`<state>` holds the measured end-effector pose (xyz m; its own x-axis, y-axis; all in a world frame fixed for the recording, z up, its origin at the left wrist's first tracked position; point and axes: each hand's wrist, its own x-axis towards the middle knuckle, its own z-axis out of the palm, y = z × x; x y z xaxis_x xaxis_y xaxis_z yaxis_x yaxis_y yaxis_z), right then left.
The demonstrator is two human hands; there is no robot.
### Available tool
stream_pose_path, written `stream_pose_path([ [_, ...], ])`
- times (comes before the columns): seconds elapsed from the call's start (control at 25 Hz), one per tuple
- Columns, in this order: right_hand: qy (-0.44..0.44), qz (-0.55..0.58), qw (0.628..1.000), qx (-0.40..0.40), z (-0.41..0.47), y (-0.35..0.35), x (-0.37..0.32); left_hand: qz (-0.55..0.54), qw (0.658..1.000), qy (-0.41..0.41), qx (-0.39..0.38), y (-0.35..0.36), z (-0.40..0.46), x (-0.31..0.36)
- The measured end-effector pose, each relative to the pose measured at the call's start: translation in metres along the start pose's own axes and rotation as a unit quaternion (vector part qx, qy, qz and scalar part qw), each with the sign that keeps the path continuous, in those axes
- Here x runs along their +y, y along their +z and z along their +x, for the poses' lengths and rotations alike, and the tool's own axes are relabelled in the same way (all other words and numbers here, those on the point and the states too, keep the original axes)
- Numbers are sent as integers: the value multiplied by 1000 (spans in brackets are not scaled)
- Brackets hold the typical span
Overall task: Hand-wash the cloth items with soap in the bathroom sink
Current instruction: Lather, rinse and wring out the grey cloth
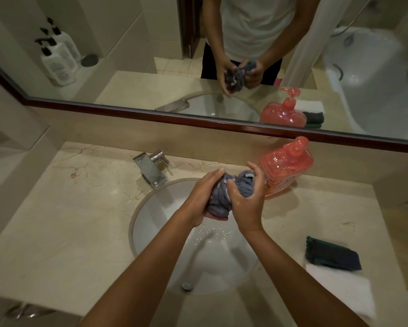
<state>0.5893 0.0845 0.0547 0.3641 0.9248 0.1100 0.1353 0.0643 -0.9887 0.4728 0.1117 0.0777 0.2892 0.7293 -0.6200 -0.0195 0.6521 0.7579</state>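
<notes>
Fingers of both our hands are curled tight round a bunched grey cloth (224,195): our left hand (204,197) cups it from below and the side, and our right hand (246,204) clamps it from the other side, thumb and fingers wrapped over the wad. We hold it in the air above the back half of the sink (148,206), with spatter showing on the white bowl beneath. Our skin looks wet and glossy, so we judge the first risk to be slipping: a soapy wad squeezed hard could squirt out sideways and land on the counter (80,220) rather than in the bowl. Our right hand sits just beside the pink soap bottle (285,168), perhaps touching it, and a wide wringing twist could knock that bottle over. Drips flung to the right might reach the dark folded cloth (330,254) and the white towel (340,286) under it, wetting items not yet washed. The tap (151,171) stands to the left, apparently not running, so rinsing looks not yet begun.
</notes>
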Motion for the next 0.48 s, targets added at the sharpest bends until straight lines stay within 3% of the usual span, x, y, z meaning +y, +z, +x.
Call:
stream_pose_path([
  [0.12,-17,-15,998,-66,1,-7,6,-27,1000,-4,-15,-3,-1,5],
  [0.24,63,56,993,-87,2,-5,5,-60,989,83,110,1,7,0],
  [0.28,148,136,977,-67,5,-3,0,-28,975,138,171,0,11,-2],
  [0.36,351,271,896,-39,16,-5,-11,71,932,269,231,-4,14,-7],
  [0.4,421,296,856,-47,23,-8,-14,122,909,329,226,-6,14,-8],
  [0.48,484,306,816,-78,34,-16,-19,192,873,406,190,-9,11,-11],
])
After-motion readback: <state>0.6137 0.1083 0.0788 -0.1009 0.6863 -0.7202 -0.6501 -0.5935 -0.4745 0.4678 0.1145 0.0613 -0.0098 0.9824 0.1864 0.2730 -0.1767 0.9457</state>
